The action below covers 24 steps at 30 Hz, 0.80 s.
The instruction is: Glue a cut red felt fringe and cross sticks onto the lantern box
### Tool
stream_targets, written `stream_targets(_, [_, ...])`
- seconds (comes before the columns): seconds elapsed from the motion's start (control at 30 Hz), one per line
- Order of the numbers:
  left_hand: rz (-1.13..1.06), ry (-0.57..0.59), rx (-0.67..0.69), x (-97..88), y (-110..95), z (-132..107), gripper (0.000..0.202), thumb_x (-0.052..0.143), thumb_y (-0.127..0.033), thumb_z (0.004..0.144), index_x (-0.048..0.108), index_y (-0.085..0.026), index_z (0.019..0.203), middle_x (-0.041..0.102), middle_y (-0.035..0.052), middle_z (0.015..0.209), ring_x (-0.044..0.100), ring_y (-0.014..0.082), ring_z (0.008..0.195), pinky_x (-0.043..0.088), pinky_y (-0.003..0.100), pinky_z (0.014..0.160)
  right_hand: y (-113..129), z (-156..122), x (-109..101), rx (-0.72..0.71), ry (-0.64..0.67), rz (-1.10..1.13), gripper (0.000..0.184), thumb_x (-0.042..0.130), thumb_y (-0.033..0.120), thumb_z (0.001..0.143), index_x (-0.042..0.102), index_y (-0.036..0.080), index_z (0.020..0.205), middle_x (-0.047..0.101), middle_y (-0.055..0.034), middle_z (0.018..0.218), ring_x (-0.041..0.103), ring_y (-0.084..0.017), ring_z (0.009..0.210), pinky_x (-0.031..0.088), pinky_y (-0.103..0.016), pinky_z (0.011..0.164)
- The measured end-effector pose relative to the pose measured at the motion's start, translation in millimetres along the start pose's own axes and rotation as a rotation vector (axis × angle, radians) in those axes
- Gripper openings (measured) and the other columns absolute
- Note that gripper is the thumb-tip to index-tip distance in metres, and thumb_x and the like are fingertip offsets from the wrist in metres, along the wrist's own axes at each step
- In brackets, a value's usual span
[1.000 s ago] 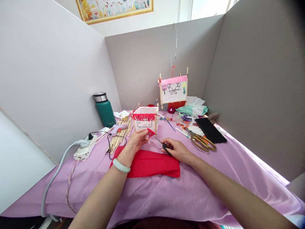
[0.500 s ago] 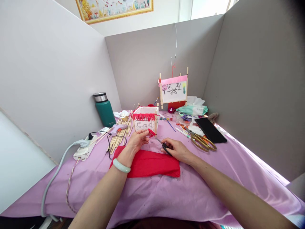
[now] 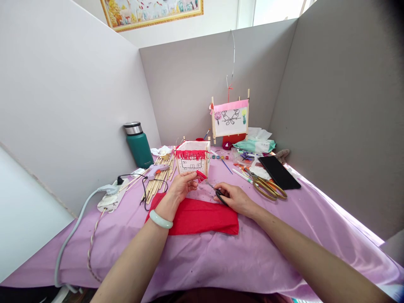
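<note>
L hand point(image 3: 179, 187): pale-green smooth round bangle point(image 3: 160, 219) at wrist | R hand point(image 3: 235, 198): bare wrist | both forearms bare

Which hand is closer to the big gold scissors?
Right. The right hand, holding small black scissors, sits beside the gold scissors, not touching; the left hand is farther off, pinching a red paper scrap.

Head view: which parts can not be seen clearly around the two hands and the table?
All in the head view.
- Small scissors: handles hidden inside the right hand; blades too small to tell open or closed.
- Red fringe piece: partly covered by fingers of the left hand.
- Green flask: label too small to read.
- Framed picture: cut off by the top edge.
</note>
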<state>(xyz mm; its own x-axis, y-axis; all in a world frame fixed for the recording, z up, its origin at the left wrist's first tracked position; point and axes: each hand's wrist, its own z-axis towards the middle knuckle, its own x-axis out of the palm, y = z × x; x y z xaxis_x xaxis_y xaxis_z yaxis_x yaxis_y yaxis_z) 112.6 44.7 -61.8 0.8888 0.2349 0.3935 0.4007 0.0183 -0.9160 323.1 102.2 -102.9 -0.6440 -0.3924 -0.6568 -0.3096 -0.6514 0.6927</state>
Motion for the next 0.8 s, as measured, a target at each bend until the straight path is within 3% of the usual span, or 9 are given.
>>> stream_targets(0.47, [0.062, -0.015, -0.005, 0.5, 1.6, 1.3, 0.021, 0.076, -0.022, 0.067, 0.069, -0.01, 0.082, 0.069, 0.0069, 0.074, 0.053, 0.006, 0.043, 0.041, 0.017, 0.044, 1.9, -0.6, -0.1, -0.002, 0.003, 0.009, 0.039, 0.062, 0.05, 0.078, 0.059, 0.021, 0.103, 0.052, 0.0035, 0.068, 0.044, -0.01, 0.059, 0.033, -0.02, 0.056])
stream_targets(0.8, [0.067, -0.027, -0.005, -1.2, 4.1, 3.8, 0.019, 0.076, -0.022, 0.068, 0.069, -0.01, 0.081, 0.068, 0.0054, 0.071, 0.052, 0.0058, 0.042, 0.041, 0.017, 0.043, 2.3, -0.6, 0.0, -0.004, 0.0, -0.009, 0.039, 0.061, 0.051, 0.078, 0.06, 0.02, 0.102, 0.054, 0.0027, 0.067, 0.044, -0.01, 0.057, 0.032, -0.021, 0.055])
